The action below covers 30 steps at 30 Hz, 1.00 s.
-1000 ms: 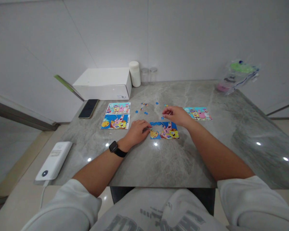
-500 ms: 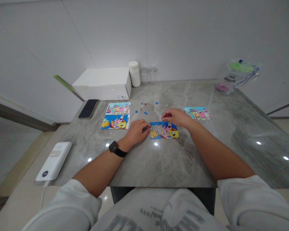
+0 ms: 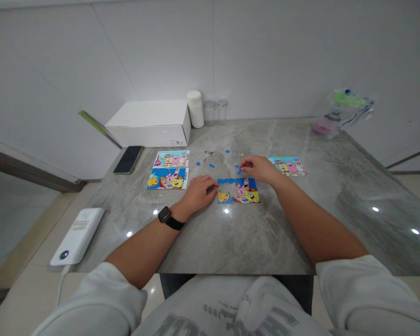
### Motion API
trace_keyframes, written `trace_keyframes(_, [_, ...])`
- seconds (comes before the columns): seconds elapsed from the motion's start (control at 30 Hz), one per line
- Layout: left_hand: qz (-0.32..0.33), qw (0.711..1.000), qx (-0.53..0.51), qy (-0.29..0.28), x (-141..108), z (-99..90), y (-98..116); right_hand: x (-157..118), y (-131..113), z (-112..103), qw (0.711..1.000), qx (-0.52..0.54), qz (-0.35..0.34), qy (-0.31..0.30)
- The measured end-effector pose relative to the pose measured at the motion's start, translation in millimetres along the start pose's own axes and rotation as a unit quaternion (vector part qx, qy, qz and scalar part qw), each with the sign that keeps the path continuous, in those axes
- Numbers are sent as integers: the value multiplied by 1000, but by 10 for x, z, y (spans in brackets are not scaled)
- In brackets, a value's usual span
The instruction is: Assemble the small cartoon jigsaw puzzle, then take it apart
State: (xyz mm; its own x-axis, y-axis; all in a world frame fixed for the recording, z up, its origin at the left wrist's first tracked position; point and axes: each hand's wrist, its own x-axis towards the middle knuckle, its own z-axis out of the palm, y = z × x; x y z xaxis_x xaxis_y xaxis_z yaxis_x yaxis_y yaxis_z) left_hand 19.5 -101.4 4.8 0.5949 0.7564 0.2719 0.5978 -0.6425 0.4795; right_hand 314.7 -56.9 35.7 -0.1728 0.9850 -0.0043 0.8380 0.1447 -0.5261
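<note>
Currently the right hand [image 3: 257, 169] has its thumb and fingertips drawn close together at a small blue puzzle piece [image 3: 239, 171]; I cannot tell whether that grip has hold of the piece or only touches it. The left hand [image 3: 200, 192] rests palm down, its grip loosely curved around nothing I can see, fingertips at the left edge of a partly built puzzle [image 3: 247, 191], which lies flat between the hands with a gap toward its upper left. Loose pieces [image 3: 212, 166] are scattered just beyond it. A pink-and-blue picture [image 3: 290, 166] lies partly behind the right hand, and two printed cards [image 3: 168, 179] sit to the left.

All this lies on a glossy, grey-veined table [image 3: 238, 242] that catches the ceiling lights. Along its back, near a pale wall [image 3: 266, 56], stand a white box [image 3: 147, 125], a white bottle [image 3: 196, 110] and two clear glasses [image 3: 221, 113]; a plastic bag [image 3: 343, 114] sits at the far right corner. A phone [image 3: 129, 159] lies before the box. A white device [image 3: 77, 237] sits at the left edge, its cable [image 3: 60, 285] hanging over. The widest stretch of stone runs from the right forearm to the right edge; another separates the puzzle from the near edge.
</note>
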Motion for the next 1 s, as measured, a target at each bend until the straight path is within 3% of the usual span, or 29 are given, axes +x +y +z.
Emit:
trace_keyframes(0.2, [-7, 1000, -2, -11, 5, -17, 12, 45, 139, 127, 999, -21, 36, 32])
trace_keyframes(0.43, [-20, 1000, -5, -9, 10, -35, 38, 41, 174, 103, 997, -62, 38, 39])
trace_keyframes(0.77, [-33, 999, -3, 10, 17, -30, 30, 17, 131, 141, 992, -109, 41, 54])
trace_keyframes(1.0, [-46, 999, -9, 1, 11, -49, 56, 7, -9, 47, 991, -113, 24, 68])
